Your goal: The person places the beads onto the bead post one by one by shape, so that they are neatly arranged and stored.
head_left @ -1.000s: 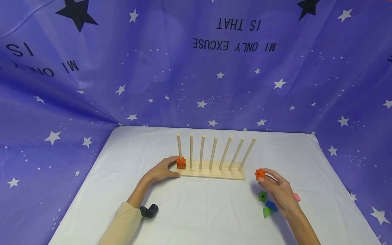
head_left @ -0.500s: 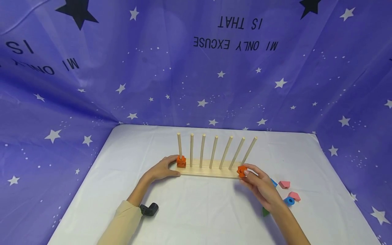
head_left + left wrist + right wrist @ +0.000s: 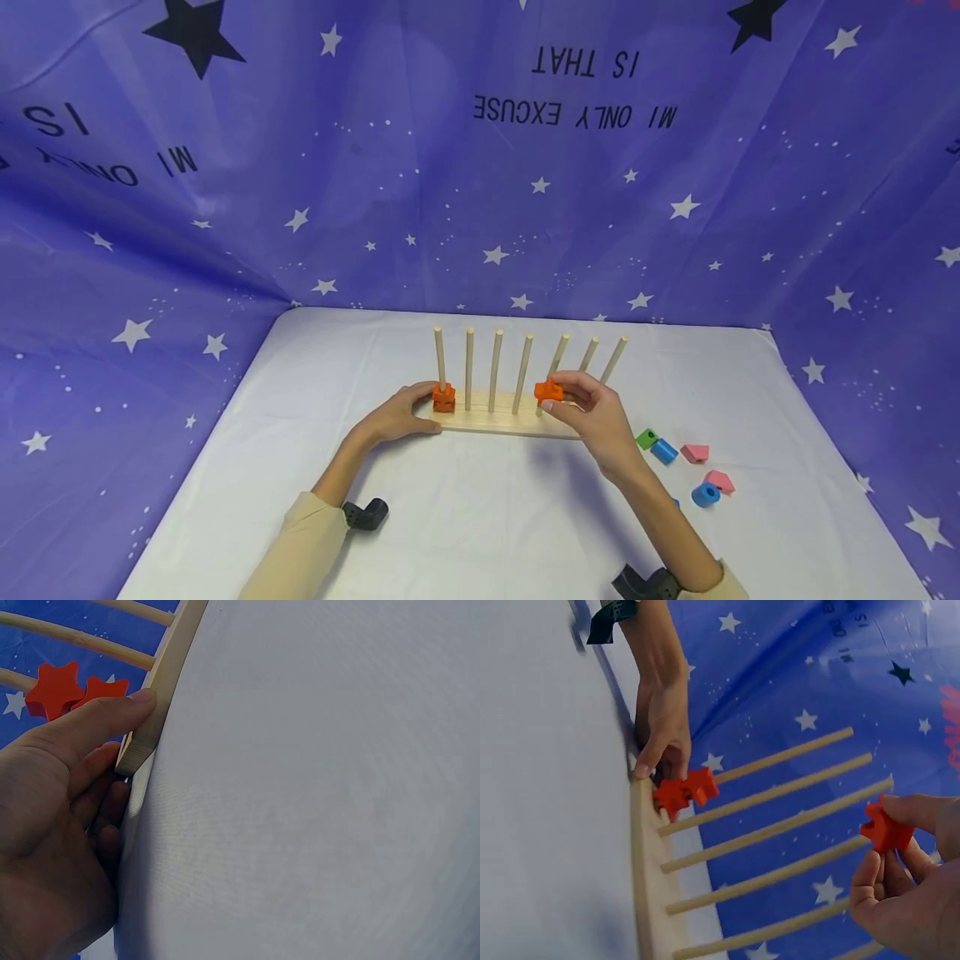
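A pale wooden peg board [image 3: 495,422] with a row of several upright pegs stands on the table. My left hand [image 3: 401,415] grips its left end, thumb on the front edge in the left wrist view and fingers behind. Two orange star-shaped beads [image 3: 686,789] are stacked at the bottom of the leftmost peg. My right hand [image 3: 600,414] pinches another orange star-shaped bead [image 3: 887,827] between thumb and fingertips. In the head view this bead overlaps the fifth peg from the left, above the base. The hand hides part of the board's right end.
Loose beads lie right of the board: a green one [image 3: 647,438], blue ones [image 3: 706,494] and pink ones [image 3: 695,453]. Black wrist mounts [image 3: 366,515] sit on both forearms. A blue star-patterned curtain [image 3: 480,167] rises behind the white tabletop [image 3: 465,517].
My right hand has carried the orange star-shaped bead leftward from beside the loose beads to over the peg board, uncovering those beads. The left hand has stayed on the board's end.
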### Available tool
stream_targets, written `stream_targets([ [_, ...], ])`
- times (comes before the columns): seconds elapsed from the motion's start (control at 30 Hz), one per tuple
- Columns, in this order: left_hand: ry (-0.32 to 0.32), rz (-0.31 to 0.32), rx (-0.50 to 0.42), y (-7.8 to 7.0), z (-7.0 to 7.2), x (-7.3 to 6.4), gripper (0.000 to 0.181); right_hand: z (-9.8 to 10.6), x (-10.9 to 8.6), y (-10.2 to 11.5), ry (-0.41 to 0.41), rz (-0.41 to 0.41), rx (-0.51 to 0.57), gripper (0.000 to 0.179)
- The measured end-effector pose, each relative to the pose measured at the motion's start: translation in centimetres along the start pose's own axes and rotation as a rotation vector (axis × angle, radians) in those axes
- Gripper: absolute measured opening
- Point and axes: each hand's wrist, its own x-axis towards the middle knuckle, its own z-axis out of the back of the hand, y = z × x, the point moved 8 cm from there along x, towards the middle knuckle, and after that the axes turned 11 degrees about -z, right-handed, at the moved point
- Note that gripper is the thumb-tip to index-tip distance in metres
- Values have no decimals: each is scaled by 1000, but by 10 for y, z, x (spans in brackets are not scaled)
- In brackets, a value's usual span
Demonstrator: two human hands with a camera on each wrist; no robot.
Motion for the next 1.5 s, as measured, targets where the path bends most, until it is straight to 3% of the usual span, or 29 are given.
stream_targets([
  [0.3,-4,14,-12,0,0,0,75,-38,7,62,3,289,-171,34],
  [0.47,-10,27,-11,0,0,-1,76,-63,15,92,36,369,-173,32],
  [0.63,-14,29,-10,0,1,0,75,-89,27,109,81,442,-171,30],
  [0.97,-6,34,3,0,0,0,76,-119,48,111,19,432,-225,32],
  [1.2,-4,24,-4,-1,1,0,74,-130,58,101,22,396,-264,31],
  [1.5,5,45,-17,-1,0,0,74,-136,59,100,17,423,-291,32],
])
